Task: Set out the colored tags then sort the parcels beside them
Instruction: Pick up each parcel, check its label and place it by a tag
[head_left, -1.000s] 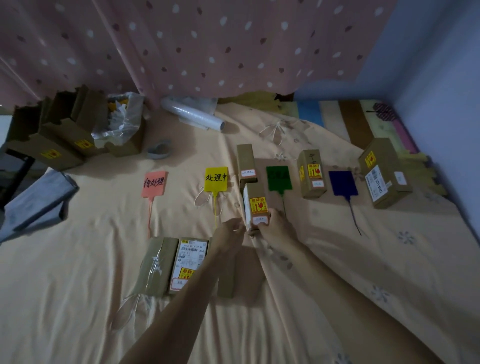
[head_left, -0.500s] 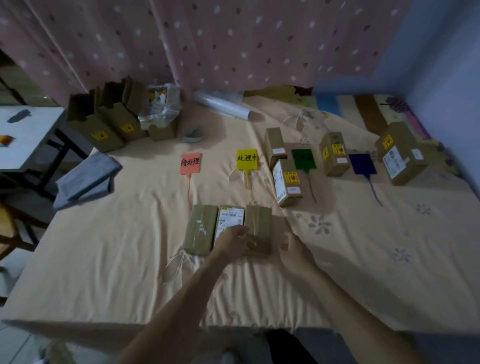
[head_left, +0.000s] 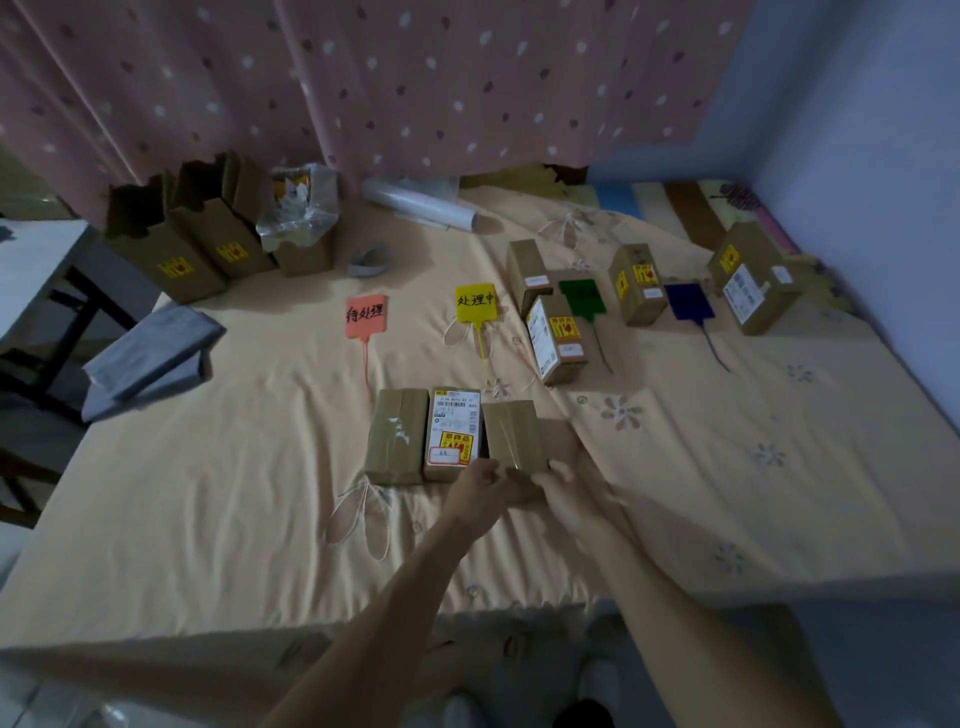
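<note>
Parcels: your left hand (head_left: 475, 491) and right hand (head_left: 566, 493) grip the plain brown parcel (head_left: 514, 435). It lies below the yellow tag (head_left: 475, 302).

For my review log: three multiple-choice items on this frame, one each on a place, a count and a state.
1. Where does the green tag lie?
A. left of the yellow tag
B. between the yellow tag and the blue tag
C. right of the blue tag

2. How many parcels lie in the near row?
A. two
B. three
C. five

3. What are the hands doing?
A. both at the right parcel of the row
B. holding a tag
C. resting off the bed

Answers: 1 B, green sits between yellow and blue; 2 B, three lie side by side; 3 A, left hand and right hand meet at its near end.
</note>
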